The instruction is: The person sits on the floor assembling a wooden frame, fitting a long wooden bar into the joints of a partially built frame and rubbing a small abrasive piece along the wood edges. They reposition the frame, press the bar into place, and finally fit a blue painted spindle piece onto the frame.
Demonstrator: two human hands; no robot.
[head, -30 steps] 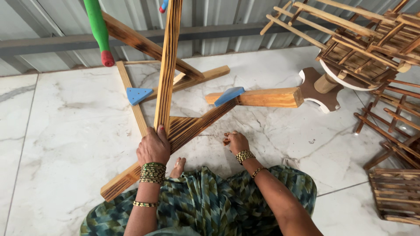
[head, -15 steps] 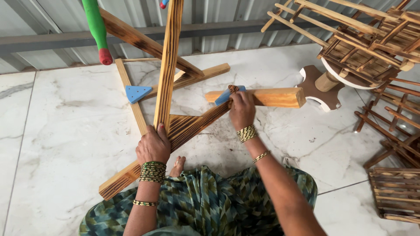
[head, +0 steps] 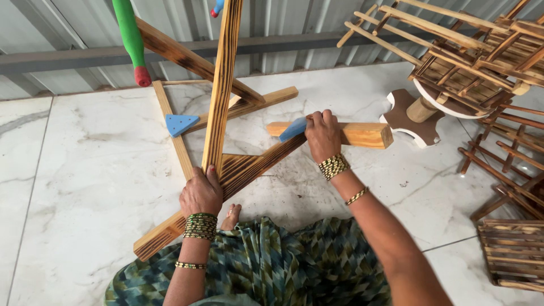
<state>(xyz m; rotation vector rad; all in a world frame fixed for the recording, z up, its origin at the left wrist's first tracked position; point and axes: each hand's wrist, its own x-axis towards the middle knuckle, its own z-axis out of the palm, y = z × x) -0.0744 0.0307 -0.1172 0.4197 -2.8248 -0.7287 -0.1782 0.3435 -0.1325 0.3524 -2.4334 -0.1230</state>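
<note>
1. Bright, even daylight; source not visible
2. Soft shadows under the wooden slats [head: 255,164] on the marble floor [head: 85,170]; faint sheen, no hard glare
3. Sharp focus; slight wide-angle bend at edges

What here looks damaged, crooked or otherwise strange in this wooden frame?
The wooden frame bears dark scorch-like streaks along several slats, though they look even, perhaps a finish. The left hand grips an upright slat; the right hand rests on a pale wooden block. Nothing looks broken.

Scorched tan wooden slats [head: 222,90], blue triangular brackets [head: 180,124] (two), white marbled floor [head: 85,170], green-patterned dress [head: 272,266].
</note>
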